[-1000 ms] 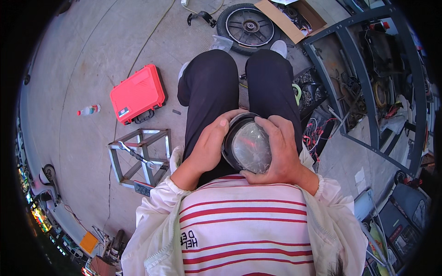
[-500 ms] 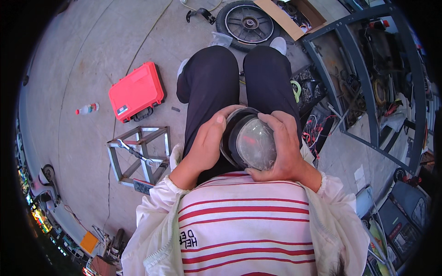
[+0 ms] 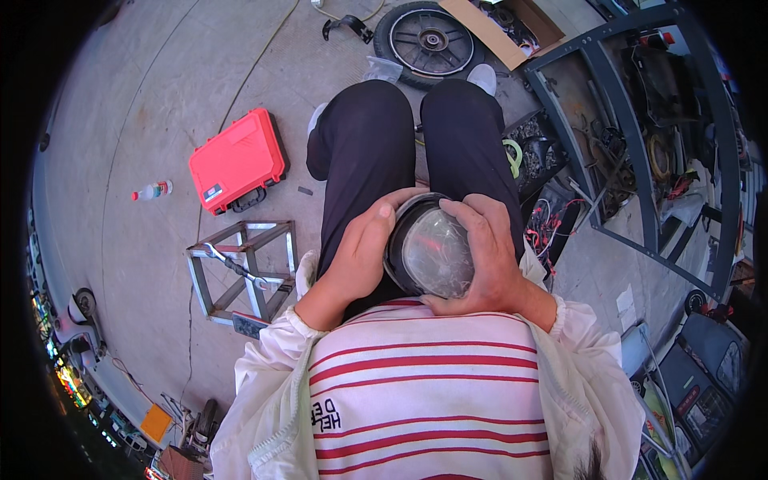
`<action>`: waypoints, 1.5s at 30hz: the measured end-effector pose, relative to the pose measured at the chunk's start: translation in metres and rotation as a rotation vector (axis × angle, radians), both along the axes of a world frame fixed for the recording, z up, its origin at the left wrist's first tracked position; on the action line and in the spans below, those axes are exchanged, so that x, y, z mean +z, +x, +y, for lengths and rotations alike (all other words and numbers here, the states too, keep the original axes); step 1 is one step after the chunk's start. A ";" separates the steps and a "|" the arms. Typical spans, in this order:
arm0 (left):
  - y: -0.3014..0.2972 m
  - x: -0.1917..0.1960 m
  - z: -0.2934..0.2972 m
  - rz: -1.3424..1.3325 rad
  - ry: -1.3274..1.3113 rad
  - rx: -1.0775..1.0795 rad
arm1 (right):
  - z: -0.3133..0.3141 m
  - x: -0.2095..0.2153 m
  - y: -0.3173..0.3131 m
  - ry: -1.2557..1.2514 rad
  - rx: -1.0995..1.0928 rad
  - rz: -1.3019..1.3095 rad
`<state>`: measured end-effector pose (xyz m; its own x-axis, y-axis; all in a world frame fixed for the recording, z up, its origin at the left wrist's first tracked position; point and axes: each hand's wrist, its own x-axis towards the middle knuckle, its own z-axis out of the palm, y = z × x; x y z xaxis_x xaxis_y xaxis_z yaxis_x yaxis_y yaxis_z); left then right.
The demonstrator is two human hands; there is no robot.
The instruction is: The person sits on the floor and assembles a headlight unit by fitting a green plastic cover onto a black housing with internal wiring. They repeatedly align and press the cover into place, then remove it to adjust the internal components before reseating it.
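Observation:
Over my lap I hold a round headlight (image 3: 436,252), with a scuffed, cloudy clear lens facing up and a dark housing around it. My left hand (image 3: 364,252) wraps the housing's left side, the thumb along the rim. My right hand (image 3: 492,260) grips the right edge, fingers at the top of the lens and thumb at its lower edge. The underside of the headlight and some fingertips are hidden.
Left on the floor are a red hard case (image 3: 238,160), a plastic bottle (image 3: 152,190) and a metal frame stand (image 3: 240,272) with a wrench (image 3: 236,266) on it. Ahead lies a wheel (image 3: 432,38) beside a cardboard box (image 3: 480,28). A dark metal rack (image 3: 632,136) stands right.
The lens has shifted slightly left and now sits more squarely within the dark rim. My right hand has moved a little left with it; the left hand barely moved.

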<state>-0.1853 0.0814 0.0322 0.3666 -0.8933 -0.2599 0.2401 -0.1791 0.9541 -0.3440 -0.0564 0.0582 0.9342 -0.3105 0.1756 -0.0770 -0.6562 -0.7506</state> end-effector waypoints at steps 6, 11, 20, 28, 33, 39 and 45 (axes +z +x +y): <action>-0.002 -0.002 0.003 0.025 -0.023 0.038 | -0.006 0.000 0.001 0.046 0.047 -0.004; 0.000 0.002 0.003 -0.033 -0.004 0.005 | -0.002 0.002 -0.001 0.007 0.027 0.011; 0.005 -0.001 0.004 0.102 0.021 0.011 | 0.002 0.012 0.005 -0.041 0.029 0.036; 0.003 -0.005 0.007 0.107 0.003 0.051 | 0.002 0.012 0.009 -0.049 0.064 0.053; 0.004 -0.004 0.008 0.098 0.002 0.075 | 0.003 0.014 0.009 -0.052 0.086 0.078; 0.004 -0.001 0.007 0.127 -0.002 0.042 | 0.007 0.014 0.006 -0.087 0.041 0.102; 0.001 0.000 0.009 0.145 -0.027 0.095 | 0.010 0.010 0.003 -0.119 0.032 0.068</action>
